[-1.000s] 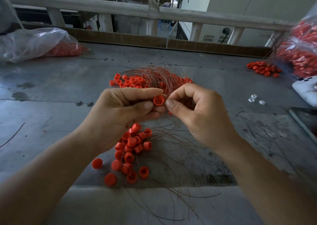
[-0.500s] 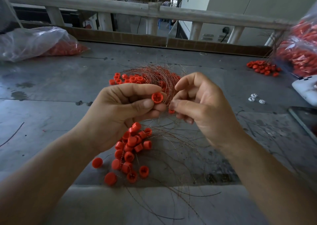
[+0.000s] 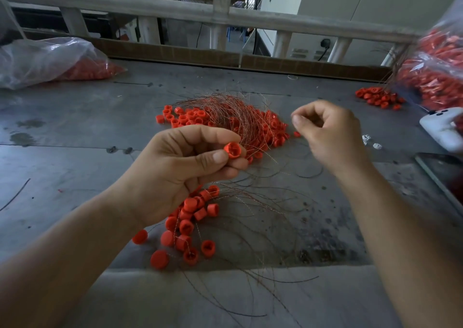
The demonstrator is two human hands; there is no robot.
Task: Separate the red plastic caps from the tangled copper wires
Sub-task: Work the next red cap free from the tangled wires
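step, I judged: freeing one cap of its wire | left hand [image 3: 180,167] pinched red cap [image 3: 231,150] above table [image 3: 75,127], just before wire tangle [image 3: 235,112] | right hand [image 3: 328,132] curled, thumb on forefinger; wire between them too fine to tell | next: check cap is bare, drop it among loose caps [image 3: 190,222]

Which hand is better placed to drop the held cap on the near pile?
Left. The left hand pinches the cap, almost above the near pile; the right hand is off to the side, fingers curled.
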